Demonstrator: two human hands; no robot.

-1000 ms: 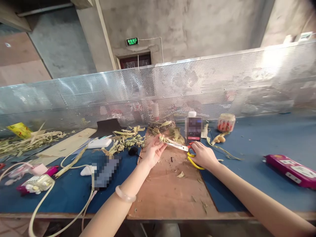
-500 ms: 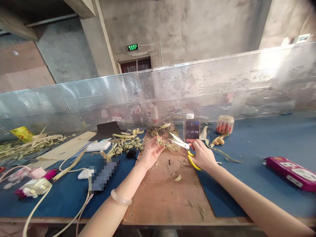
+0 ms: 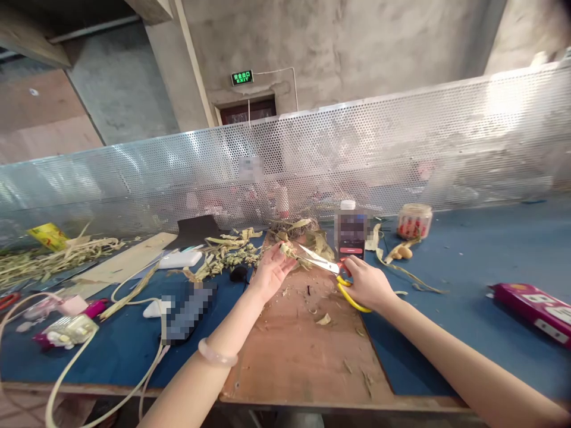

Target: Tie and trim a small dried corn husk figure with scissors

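My left hand (image 3: 271,272), with a pale bangle on its wrist, pinches a small piece of dried plant (image 3: 285,249) in its fingertips above the brown board (image 3: 285,351). In my right hand (image 3: 368,284) are scissors (image 3: 328,266) with yellow and red handles. Their blades stand apart and point left toward the plant piece; whether they touch it I cannot tell. Behind the hands lies a heap of dried leaves and stems (image 3: 319,244). Cut scraps and a curled leaf bit (image 3: 323,320) are scattered over the board.
Left of the board are piled plant cuttings (image 3: 229,258), a white box-shaped device (image 3: 181,259), cables and a bundle of stalks (image 3: 66,261). A phone (image 3: 351,235) stands behind my right hand. Farther right are a jar (image 3: 414,222) and a purple packet (image 3: 533,309). A perforated metal screen (image 3: 312,154) closes the back.
The scissor blades have shifted slightly left, closer to my left hand, and opened about the same. The view has moved a little, and the phone's screen display has changed.
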